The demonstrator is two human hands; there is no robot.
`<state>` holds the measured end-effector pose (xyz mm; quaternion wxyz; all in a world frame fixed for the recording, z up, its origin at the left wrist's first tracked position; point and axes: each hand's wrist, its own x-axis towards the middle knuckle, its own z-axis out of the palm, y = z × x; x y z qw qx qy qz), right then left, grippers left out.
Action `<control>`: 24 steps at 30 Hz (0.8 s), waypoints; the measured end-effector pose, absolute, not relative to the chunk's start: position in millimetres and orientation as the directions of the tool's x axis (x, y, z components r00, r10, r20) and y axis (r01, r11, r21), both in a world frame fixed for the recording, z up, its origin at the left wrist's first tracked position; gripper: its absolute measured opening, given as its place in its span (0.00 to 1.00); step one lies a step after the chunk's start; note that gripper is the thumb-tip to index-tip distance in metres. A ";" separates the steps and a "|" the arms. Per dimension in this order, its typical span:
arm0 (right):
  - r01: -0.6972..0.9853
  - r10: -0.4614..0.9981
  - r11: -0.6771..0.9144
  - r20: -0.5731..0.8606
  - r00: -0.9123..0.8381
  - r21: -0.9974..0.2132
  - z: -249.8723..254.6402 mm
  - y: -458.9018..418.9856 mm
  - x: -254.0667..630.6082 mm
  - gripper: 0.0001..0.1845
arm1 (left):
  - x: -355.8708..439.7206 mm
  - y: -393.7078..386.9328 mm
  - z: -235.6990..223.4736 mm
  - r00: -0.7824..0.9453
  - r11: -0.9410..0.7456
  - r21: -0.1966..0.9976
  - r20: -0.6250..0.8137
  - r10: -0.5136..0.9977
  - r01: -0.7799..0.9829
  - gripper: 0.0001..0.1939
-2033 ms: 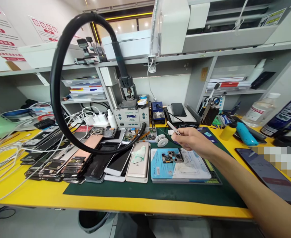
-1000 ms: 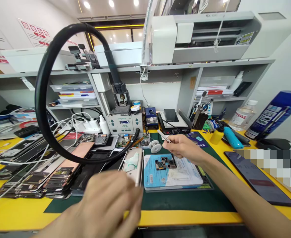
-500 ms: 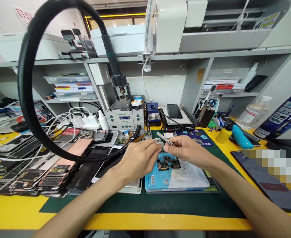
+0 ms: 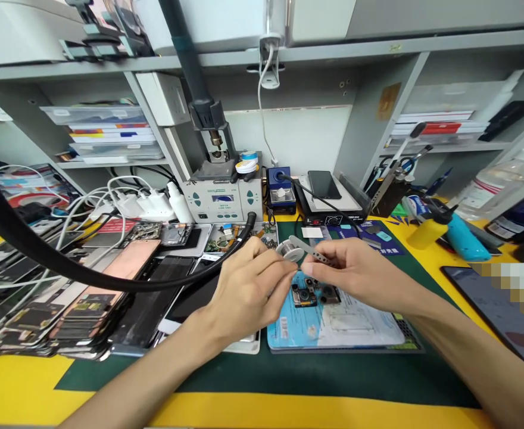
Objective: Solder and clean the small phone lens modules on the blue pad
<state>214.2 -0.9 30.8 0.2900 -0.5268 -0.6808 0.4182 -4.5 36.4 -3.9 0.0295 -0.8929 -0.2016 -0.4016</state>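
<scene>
My left hand point(image 4: 248, 286) pinches a small pale spool point(image 4: 294, 255), its flat round side turned partly toward me. Close beside it, my right hand point(image 4: 349, 268) grips grey tweezers point(image 4: 312, 251) with a row of holes along the body. The fingertips of both hands nearly meet; whether a thin strand runs between them is too small to tell. Below them, phone camera modules point(image 4: 304, 293) lie on a blue and white package point(image 4: 289, 335), which rests on the green mat point(image 4: 333, 378).
Stacked phone parts point(image 4: 87, 310) crowd the left side beneath a thick black hose point(image 4: 96, 271). Behind stand a hot air station point(image 4: 223, 199) and a soldering iron holder point(image 4: 281, 190). To the right are a yellow bottle point(image 4: 428, 232) and a dark tablet-like panel point(image 4: 489, 316).
My view has moved closer and tilted downward, so the bench looks larger. Both hands stay close together, with the spool and tweezers still held; the spool's face shows more now.
</scene>
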 end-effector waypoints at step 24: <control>0.621 0.892 0.235 0.419 0.167 -0.748 17.9 9.4 223.0 0.29 | -14.6 40.6 -5.1 0.659 -0.906 0.176 0.635 0.403 0.384 0.06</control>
